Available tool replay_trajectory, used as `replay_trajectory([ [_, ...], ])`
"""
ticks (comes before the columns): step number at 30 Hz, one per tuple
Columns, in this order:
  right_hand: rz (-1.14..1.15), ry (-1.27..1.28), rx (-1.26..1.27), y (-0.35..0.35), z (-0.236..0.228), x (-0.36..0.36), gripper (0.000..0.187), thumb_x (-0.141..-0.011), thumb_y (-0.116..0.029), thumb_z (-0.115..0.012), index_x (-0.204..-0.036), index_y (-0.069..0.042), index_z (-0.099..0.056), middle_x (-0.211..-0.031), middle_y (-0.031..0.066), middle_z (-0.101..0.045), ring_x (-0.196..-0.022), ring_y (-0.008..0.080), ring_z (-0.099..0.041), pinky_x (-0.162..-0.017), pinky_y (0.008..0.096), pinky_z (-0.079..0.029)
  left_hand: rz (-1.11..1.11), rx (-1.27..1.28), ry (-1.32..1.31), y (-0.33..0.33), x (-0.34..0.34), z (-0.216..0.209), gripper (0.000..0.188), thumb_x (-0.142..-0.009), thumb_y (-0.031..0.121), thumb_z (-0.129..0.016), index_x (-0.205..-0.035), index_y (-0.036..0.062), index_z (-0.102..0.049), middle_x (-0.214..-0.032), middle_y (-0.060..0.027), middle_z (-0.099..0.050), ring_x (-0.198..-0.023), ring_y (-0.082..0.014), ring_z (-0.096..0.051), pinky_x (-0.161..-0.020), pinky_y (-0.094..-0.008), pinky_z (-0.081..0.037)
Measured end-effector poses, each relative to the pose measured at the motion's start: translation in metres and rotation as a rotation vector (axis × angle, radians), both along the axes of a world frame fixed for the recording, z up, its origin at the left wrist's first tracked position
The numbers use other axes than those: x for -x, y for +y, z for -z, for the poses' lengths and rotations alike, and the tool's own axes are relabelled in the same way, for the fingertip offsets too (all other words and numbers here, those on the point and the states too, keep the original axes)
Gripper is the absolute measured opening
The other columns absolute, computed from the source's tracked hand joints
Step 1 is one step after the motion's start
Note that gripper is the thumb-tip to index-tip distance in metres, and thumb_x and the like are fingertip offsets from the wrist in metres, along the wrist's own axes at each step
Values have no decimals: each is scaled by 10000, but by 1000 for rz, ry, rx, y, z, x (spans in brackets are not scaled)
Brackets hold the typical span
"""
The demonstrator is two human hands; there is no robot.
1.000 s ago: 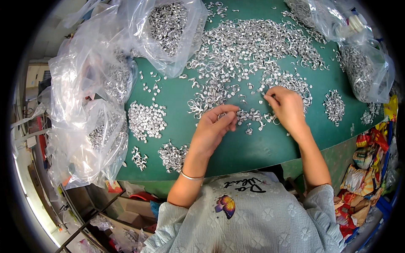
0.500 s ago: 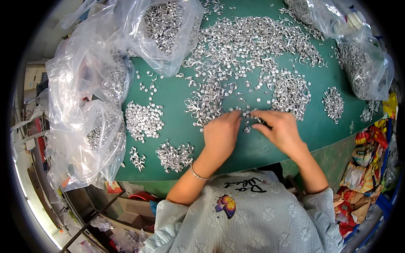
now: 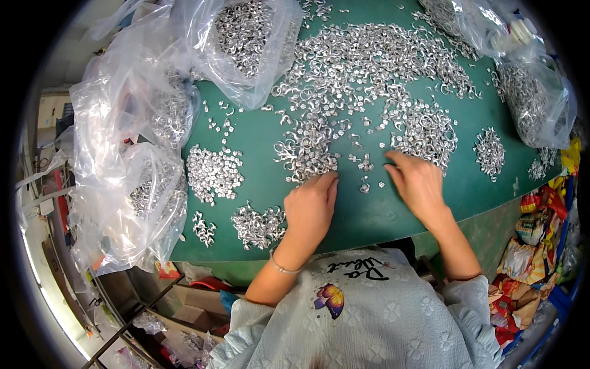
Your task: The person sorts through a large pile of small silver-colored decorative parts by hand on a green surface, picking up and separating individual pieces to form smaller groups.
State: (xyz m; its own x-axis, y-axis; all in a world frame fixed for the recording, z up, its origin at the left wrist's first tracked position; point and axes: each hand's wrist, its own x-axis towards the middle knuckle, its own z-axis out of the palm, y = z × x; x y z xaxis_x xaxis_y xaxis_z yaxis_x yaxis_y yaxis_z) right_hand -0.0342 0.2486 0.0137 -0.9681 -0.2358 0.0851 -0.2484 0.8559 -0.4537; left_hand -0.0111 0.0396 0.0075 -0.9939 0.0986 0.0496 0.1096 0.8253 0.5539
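My left hand point(image 3: 311, 207) is by the near end of a pile of curved silvery metal pieces point(image 3: 306, 147). Its fingers are curled together, and whatever they may hold is hidden. To the right, my right hand point(image 3: 420, 186) has its index finger and thumb apart, with nothing visible between them. It lies just below a second pile of ring-like metal pieces point(image 3: 424, 132). Between the hands sit several small metal pieces point(image 3: 364, 165) in a loose group, with a single small piece point(image 3: 381, 184) nearer the right thumb.
Mixed metal pieces point(image 3: 381, 55) spread across the far part of the green table point(image 3: 369, 224). Smaller sorted heaps lie left, including block-like pieces point(image 3: 214, 174) and curved pieces point(image 3: 258, 226); another heap point(image 3: 490, 154) lies right. Filled clear plastic bags point(image 3: 110, 184) line the left edge; another bag point(image 3: 541, 104) stands far right.
My hands have moved apart: the left drew back toward me and left, the right shifted slightly right. The small pieces between them are now uncovered.
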Motion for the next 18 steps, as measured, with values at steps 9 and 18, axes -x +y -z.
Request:
replay_trajectory([
  [9, 188, 171, -40, 9, 5, 122, 207, -922, -179, -444, -1027, -45, -560, -663, 207, -610, -633, 391, -603, -568, 480, -455, -66, 72, 148, -6, 130, -4, 172, -901, 144, -493, -924, 26, -616, -752, -204, -629, -679, -391, -604, -590, -435, -473],
  [18, 72, 140, -322, -17, 21, 137, 221, -904, -230, -464, -982, -29, -512, -613, 155, -625, -563, 334, -628, -500, 446, -488, 226, 427, 175, 10, 147, 17, 232, -785, 64, -534, -1009, 6, -541, -667, -144, -637, -623, -298, -647, -515, -384, -511],
])
